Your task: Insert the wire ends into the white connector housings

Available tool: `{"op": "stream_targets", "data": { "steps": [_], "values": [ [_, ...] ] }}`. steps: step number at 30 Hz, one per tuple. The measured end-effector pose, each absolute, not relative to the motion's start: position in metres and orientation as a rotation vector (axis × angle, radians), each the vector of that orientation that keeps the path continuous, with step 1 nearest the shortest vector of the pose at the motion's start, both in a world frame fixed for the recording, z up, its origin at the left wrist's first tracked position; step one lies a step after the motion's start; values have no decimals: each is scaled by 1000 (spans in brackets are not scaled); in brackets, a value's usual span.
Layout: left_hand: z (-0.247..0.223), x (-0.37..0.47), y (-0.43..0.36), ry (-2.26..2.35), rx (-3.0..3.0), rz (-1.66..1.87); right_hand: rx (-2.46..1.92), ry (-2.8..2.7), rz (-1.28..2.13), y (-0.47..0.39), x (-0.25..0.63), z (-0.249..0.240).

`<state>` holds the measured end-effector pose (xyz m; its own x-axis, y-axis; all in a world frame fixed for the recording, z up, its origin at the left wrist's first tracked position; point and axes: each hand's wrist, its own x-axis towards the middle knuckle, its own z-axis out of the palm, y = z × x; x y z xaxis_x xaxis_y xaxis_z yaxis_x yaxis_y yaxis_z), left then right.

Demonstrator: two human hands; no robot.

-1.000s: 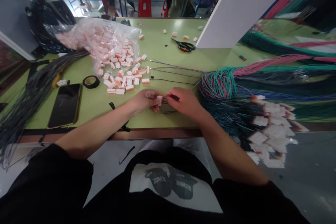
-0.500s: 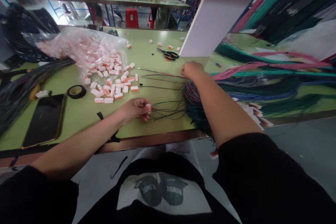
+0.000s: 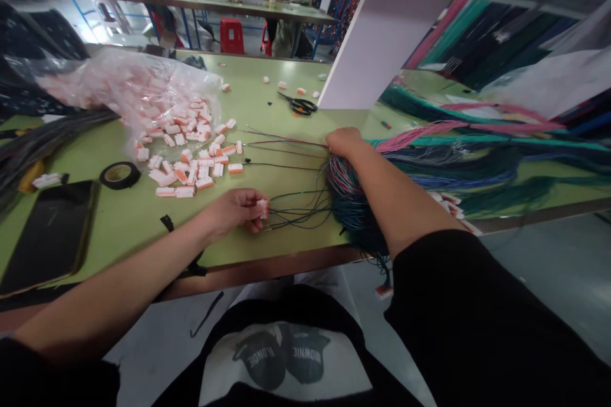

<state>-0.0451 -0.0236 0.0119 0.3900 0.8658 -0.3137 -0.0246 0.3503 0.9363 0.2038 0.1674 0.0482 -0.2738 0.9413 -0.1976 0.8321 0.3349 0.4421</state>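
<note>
My left hand (image 3: pixel 241 208) is closed on a small white and orange connector housing (image 3: pixel 262 208). Several thin dark wires (image 3: pixel 296 211) run from that connector toward a thick bundle of wires (image 3: pixel 351 194) on the right. My right hand (image 3: pixel 344 141) is closed at the top of this bundle, fingers curled round thin wires (image 3: pixel 286 140) whose loose ends point left across the table. Left of these ends lies a heap of connector housings (image 3: pixel 193 165), part of it spilling from a clear plastic bag (image 3: pixel 157 76).
Black scissors (image 3: pixel 298 104) lie before a white pillar (image 3: pixel 367 32). A roll of black tape (image 3: pixel 119 175) and a phone (image 3: pixel 50 232) are at the left. Long coloured wires (image 3: pixel 458 162) cover the table's right side. Red stools (image 3: pixel 231 36) stand beyond the table.
The view has turned slightly, so most things sit further left. My right hand has come a little nearer to me along the wires. My left hand keeps its hold on the connector.
</note>
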Motion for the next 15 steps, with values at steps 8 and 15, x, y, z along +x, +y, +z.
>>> {"op": "stream_targets", "data": {
  "steps": [8, 15],
  "values": [
    [11, -45, -24, 1019, 1039, 729, 1575, 2115, 407, 164, 207, 51],
    [10, -45, -23, 981, 1041, 720, 1648, 2129, 382, 164, 207, 51]
  ]
}}
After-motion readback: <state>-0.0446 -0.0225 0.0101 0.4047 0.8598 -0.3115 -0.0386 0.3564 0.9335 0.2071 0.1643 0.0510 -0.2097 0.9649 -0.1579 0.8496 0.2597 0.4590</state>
